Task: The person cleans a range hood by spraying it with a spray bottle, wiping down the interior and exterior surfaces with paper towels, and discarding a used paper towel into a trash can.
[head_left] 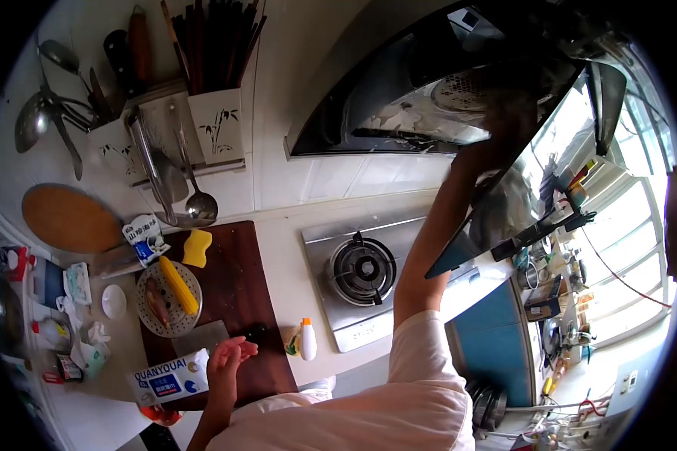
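My left hand (229, 361) hovers over the near part of the dark red cutting board (237, 278), its fingers loosely bent and apart, with nothing in them. Close by lie a cleaver (203, 338) with a black handle and a white-and-blue QUANYUQUAI wipes packet (169, 377). My right arm reaches up to the black range hood (331, 124). There my right hand (496, 139) is at the hood's underside, dark and blurred; its fingers and anything in them cannot be made out.
A perforated plate (149, 312) holds corn (179, 287) and a sweet potato (156, 301). Nearby are a yellow sponge (197, 248) and a white bottle with an orange cap (308, 342). The gas stove (338, 316) sits below the hood. Utensils hang on the wall.
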Action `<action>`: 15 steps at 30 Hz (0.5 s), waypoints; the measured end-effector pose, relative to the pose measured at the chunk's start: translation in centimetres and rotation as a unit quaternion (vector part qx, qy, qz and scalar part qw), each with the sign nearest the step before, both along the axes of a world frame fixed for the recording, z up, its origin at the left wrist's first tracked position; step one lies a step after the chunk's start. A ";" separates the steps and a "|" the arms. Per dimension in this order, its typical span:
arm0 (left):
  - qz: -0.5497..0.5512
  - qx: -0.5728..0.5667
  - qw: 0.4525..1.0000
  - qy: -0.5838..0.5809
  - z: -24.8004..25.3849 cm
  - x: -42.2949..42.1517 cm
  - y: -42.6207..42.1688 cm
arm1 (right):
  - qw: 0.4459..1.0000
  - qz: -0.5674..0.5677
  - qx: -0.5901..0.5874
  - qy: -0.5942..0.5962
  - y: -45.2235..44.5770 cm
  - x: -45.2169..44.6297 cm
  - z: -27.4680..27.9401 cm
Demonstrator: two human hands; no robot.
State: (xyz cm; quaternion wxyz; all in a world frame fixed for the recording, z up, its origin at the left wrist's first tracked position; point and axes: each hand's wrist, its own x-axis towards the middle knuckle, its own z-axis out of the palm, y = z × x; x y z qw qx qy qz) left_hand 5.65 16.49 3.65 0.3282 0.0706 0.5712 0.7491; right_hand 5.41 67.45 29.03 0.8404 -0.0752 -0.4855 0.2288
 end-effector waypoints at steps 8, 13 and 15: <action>-0.034 0.014 0.999 0.002 0.0 -1.0 1.0 | 0.966 -0.214 0.088 -0.113 -0.8 -1.6 1.0; -0.083 0.044 0.996 -0.005 0.5 0.3 2.6 | 0.962 -0.136 0.183 -0.153 1.1 -2.5 -3.6; -0.088 0.032 0.996 0.000 0.5 0.5 2.7 | 0.970 -0.046 0.209 -0.118 1.5 -1.2 -2.6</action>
